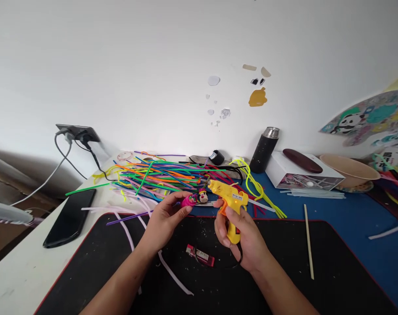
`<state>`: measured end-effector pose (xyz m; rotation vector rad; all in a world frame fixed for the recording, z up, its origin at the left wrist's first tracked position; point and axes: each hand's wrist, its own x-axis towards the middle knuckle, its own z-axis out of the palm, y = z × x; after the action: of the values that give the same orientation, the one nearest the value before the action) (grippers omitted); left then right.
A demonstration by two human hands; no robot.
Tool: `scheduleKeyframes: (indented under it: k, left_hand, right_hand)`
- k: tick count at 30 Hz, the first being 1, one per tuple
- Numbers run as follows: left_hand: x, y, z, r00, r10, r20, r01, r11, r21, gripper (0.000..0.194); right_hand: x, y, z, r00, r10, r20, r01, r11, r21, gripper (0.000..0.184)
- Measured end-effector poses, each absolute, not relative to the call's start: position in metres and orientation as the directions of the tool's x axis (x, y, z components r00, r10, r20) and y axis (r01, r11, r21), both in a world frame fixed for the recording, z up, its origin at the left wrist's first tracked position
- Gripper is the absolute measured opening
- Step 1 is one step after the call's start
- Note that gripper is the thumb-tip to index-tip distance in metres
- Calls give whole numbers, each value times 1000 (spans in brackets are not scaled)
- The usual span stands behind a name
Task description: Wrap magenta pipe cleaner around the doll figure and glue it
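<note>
My right hand (pixel 243 236) is wrapped round the handle of a yellow hot glue gun (pixel 230 199), its fingers at the orange trigger. The nozzle points left, towards a small pink coiled piece (pixel 189 200) pinched in my left hand (pixel 167 218). That piece looks wound from pipe cleaner, with a bit of green on it; my fingers cover part of it. Close beside it is a small figure head (pixel 203 196) with a red and yellow top; whether it touches the pink piece I cannot tell. Below my hands, a red lighter (pixel 200 255) lies on the black mat (pixel 271 280).
Many coloured pipe cleaners (pixel 166 175) lie heaped behind my hands. A black phone (pixel 69 218) is at the left. At the back right stand a black thermos (pixel 264 151), a white box (pixel 277 175) and a beige bowl (pixel 348 170). A wooden stick (pixel 308 240) lies on the right.
</note>
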<state>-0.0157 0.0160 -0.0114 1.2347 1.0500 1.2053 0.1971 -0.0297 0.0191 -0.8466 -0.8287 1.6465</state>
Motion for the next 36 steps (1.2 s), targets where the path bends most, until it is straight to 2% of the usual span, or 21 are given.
scheduleKeyframes:
  k: [4, 8, 11, 18, 24, 30, 36]
  left_hand:
    - [-13, 13, -12, 135, 990, 34, -65, -25, 998, 38]
    - [-11, 9, -12, 122, 992, 35, -11, -34, 999, 37]
    - [-11, 8, -13, 112, 993, 31, 21, -33, 999, 39]
    - [-14, 11, -15, 72, 996, 42, 41, -46, 998, 37]
    - [-14, 11, -15, 53, 996, 66, 65, -70, 995, 33]
    - [-14, 8, -11, 61, 989, 135, 104, -141, 985, 27]
    - [-14, 8, -14, 90, 976, 197, 141, -209, 968, 25]
  right_hand:
    - [204, -38, 7, -249, 954, -168, -425, -263, -866, 47]
    - [215, -40, 6, -220, 964, -151, -358, -224, -906, 51]
    - [220, -38, 7, -216, 969, -118, -235, -169, -957, 63]
    - [218, -42, 2, -18, 986, -163, 55, -162, -985, 68]
    - [214, -46, 5, -15, 990, -139, 135, -136, -981, 69]
    - [212, -49, 4, -48, 998, -35, 272, -21, -962, 69]
    - [213, -50, 5, -53, 998, -16, 324, 2, -946, 66]
